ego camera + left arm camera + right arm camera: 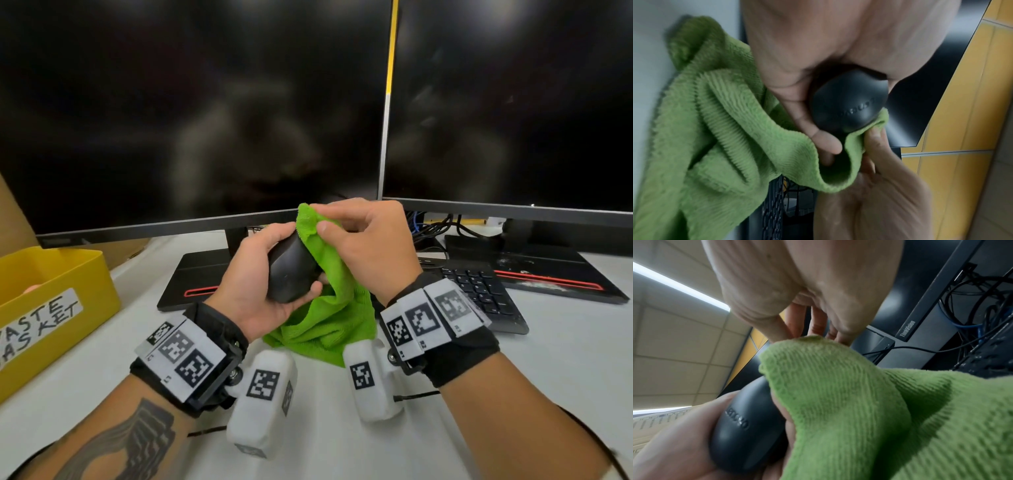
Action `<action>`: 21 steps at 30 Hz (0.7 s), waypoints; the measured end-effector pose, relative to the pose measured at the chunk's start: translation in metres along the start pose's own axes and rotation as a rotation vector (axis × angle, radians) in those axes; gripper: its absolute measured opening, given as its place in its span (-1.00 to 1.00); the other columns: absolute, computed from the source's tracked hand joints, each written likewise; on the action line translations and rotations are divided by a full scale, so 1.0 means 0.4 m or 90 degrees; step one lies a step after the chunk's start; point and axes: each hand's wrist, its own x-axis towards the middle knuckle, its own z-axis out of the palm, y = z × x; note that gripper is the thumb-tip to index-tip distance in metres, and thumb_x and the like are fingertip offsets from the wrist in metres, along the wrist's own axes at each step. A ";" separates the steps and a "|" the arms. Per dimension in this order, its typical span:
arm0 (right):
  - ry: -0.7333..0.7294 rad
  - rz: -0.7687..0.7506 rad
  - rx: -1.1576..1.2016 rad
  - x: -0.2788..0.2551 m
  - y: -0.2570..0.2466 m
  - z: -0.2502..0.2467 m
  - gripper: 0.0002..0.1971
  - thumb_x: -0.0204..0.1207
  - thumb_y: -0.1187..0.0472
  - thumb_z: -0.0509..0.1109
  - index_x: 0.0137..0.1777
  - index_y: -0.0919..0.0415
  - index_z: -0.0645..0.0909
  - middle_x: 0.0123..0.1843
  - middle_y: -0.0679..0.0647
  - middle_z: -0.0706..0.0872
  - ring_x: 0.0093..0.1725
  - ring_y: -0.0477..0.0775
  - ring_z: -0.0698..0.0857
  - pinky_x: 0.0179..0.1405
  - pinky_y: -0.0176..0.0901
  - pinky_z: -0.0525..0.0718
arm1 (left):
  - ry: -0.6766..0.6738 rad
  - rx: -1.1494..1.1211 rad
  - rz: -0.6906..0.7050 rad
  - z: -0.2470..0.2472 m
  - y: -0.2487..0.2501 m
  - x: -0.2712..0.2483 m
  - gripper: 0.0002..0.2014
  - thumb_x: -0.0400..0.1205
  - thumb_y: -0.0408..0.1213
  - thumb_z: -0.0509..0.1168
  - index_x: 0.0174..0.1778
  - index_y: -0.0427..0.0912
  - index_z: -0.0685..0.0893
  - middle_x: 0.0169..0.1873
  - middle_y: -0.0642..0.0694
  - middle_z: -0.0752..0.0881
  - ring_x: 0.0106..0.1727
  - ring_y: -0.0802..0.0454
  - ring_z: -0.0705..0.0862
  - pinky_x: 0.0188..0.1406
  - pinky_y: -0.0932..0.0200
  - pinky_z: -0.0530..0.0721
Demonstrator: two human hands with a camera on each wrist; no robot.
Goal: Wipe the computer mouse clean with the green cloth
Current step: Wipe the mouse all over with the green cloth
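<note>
Before the monitors [205, 102], left hand [253, 284] grips the mouse [291, 270]; right hand [363, 246] pinches the green cloth [329, 308], which hides the mouse's far side.

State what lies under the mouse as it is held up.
The left hand cups the mouse; the green cloth hangs below. The mouse's underside is hidden.

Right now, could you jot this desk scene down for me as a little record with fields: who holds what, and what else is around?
left hand: holds the mouse off the desk, fingers curled round it
right hand: pinches the cloth against the mouse's far end
cloth: green, its lower part hangs to the desk
behind: two dark screens
to the right: keyboard
to the left: yellow box with a handwritten label
</note>
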 end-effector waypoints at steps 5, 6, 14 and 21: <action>-0.128 -0.052 -0.042 -0.022 -0.025 0.017 -0.85 0.31 0.12 0.74 -0.12 -0.06 0.92 -0.07 -0.03 0.80 -0.07 0.06 0.81 0.00 0.00 0.77 | -0.016 -0.025 0.031 -0.008 0.002 0.006 -0.66 0.77 -0.05 0.19 0.16 -0.21 0.75 -0.28 -0.11 0.84 -0.40 0.02 0.80 -0.48 0.23 0.75; -0.152 -0.060 -0.064 -0.024 -0.027 0.019 -0.85 0.31 0.18 0.75 -0.14 -0.03 0.92 -0.11 -0.04 0.80 -0.10 0.05 0.80 -0.05 -0.04 0.75 | -0.010 -0.033 0.033 -0.012 0.004 0.007 -0.61 0.78 -0.04 0.17 0.12 -0.28 0.78 -0.29 -0.14 0.85 -0.41 0.00 0.80 -0.48 0.23 0.76; 0.021 -0.008 -0.146 0.008 0.009 -0.024 -0.89 0.35 0.21 0.61 -0.25 -0.07 0.87 -0.28 -0.10 0.88 -0.23 -0.09 0.84 0.01 0.06 0.83 | -0.019 0.078 0.020 -0.005 0.001 0.003 -0.59 0.80 0.02 0.18 0.24 -0.20 0.80 -0.10 -0.25 0.86 -0.27 -0.21 0.87 -0.57 0.06 0.81; -0.108 -0.058 -0.111 -0.025 -0.046 0.012 -0.72 0.32 -0.02 0.54 0.00 -0.01 0.92 0.06 -0.10 0.82 0.11 -0.11 0.80 0.29 -0.05 0.72 | 0.016 0.138 0.094 -0.006 -0.002 -0.001 -0.54 0.83 0.00 0.11 -0.07 -0.20 0.82 -0.37 -0.23 0.78 -0.49 -0.20 0.73 -0.74 0.21 0.57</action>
